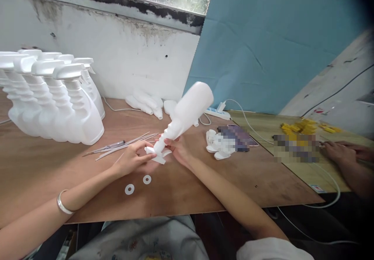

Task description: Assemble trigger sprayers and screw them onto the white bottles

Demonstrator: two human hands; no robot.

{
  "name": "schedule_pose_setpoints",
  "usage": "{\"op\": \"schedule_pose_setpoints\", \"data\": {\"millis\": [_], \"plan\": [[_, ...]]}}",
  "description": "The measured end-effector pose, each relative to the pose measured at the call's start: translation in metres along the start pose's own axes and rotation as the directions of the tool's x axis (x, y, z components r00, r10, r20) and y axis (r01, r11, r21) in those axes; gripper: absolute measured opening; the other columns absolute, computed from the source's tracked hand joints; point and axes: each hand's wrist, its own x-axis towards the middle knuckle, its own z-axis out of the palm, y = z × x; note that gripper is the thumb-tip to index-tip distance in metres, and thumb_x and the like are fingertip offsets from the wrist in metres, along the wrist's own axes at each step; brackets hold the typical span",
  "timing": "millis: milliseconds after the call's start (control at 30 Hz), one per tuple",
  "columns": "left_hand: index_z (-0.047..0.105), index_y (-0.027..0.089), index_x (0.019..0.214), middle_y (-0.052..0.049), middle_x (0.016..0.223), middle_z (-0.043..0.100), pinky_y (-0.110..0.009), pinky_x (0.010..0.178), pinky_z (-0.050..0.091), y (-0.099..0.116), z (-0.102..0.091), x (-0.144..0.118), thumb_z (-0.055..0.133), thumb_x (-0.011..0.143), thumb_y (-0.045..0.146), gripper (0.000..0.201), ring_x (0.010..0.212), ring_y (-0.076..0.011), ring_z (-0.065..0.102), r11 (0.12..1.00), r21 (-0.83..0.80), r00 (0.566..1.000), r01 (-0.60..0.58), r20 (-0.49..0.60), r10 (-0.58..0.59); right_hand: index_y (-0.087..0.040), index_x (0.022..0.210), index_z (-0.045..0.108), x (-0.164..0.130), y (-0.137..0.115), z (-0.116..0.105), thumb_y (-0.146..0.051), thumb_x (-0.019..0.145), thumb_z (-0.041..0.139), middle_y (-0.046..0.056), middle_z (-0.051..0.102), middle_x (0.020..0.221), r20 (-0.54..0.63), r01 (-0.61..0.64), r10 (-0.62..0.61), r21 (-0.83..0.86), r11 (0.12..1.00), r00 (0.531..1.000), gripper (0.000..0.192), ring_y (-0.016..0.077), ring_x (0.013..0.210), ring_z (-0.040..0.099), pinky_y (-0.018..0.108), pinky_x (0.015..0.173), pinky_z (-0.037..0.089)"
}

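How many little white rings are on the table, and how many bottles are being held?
White rings on the table: 2
Bottle held by left hand and right hand: 1
Total: 3

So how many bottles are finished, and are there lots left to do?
Done: a row of bottles with tops on stands at the left. In hand: the right hand holds one bottle upside down by the neck while the left hand grips its spray top. Left: a few bare bottles lie by the wall, plus loose tops, thin tubes and two washers.
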Motion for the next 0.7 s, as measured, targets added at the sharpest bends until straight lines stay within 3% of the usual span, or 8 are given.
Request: {"op": "schedule_pose_setpoints", "data": {"millis": [67,200,367,500,567,700], "plan": [[0.055,0.014,0.089,-0.005,0.09,0.061,-0.03,0.075,0.045,-0.002,0.001,0.002,0.056,0.076,0.044,0.033,0.084,-0.0204,0.057,0.972,-0.211,0.994,0.1,-0.016,-0.106,-0.018,0.081,0.063,0.001,0.003,-0.004,-0.03,0.053,0.075,0.003,0.066,0.081,0.048,-0.045,0.041,0.079,0.996,0.998,0.033,0.0195,0.078,0.062,0.034,0.072,0.051],[0.05,0.011,0.099,-0.009,0.079,0.064,-0.029,0.059,0.048,-0.004,0.003,0.003,0.044,0.082,0.051,0.044,0.065,-0.0195,0.061,0.784,-0.554,0.954,0.28,0.071,-0.291,-0.02,0.082,0.065,0.003,0.019,-0.009,-0.026,0.051,0.076,0.0,0.065,0.082,0.105,-0.088,0.076,0.114,0.99,0.992,0.033,0.0169,0.079,0.059,0.035,0.079,0.049],[0.053,0.011,0.092,-0.006,0.067,0.064,-0.024,0.053,0.048,0.002,0.006,0.0,0.042,0.084,0.049,0.04,0.051,-0.0138,0.06,0.536,-0.715,0.873,0.449,0.223,-0.433,-0.02,0.086,0.065,0.001,0.027,-0.007,-0.029,0.051,0.076,0.001,0.064,0.081,0.12,-0.085,0.076,0.076,0.993,0.99,0.038,0.0175,0.08,0.058,0.034,0.081,0.045],[0.055,0.012,0.09,-0.004,0.066,0.063,-0.02,0.054,0.049,0.003,0.007,-0.002,0.044,0.085,0.043,0.033,0.048,-0.0089,0.057,0.336,-0.802,0.816,0.494,0.294,-0.497,-0.021,0.081,0.064,-0.004,0.023,0.004,-0.025,0.049,0.077,-0.001,0.064,0.081,0.055,-0.024,0.02,0.072,0.997,0.998,0.035,0.0164,0.079,0.057,0.032,0.083,0.043],[0.056,0.012,0.09,-0.003,0.064,0.063,-0.019,0.051,0.048,0.002,0.007,-0.003,0.047,0.084,0.04,0.029,0.047,-0.0082,0.056,0.331,-0.811,0.814,0.482,0.274,-0.513,-0.02,0.078,0.064,-0.007,0.021,0.01,-0.025,0.05,0.077,-0.001,0.063,0.079,0.042,-0.02,0.017,0.057,0.998,0.999,0.031,0.0154,0.078,0.057,0.031,0.082,0.042],[0.057,0.012,0.088,-0.004,0.065,0.064,-0.02,0.052,0.048,0.0,0.008,-0.003,0.055,0.08,0.036,0.025,0.055,-0.0118,0.059,0.453,-0.793,0.866,0.407,0.177,-0.468,-0.017,0.076,0.064,-0.012,0.02,0.017,-0.028,0.054,0.074,0.001,0.063,0.076,0.025,-0.031,0.03,0.047,0.998,0.999,0.026,0.0158,0.077,0.056,0.03,0.079,0.042]]}}
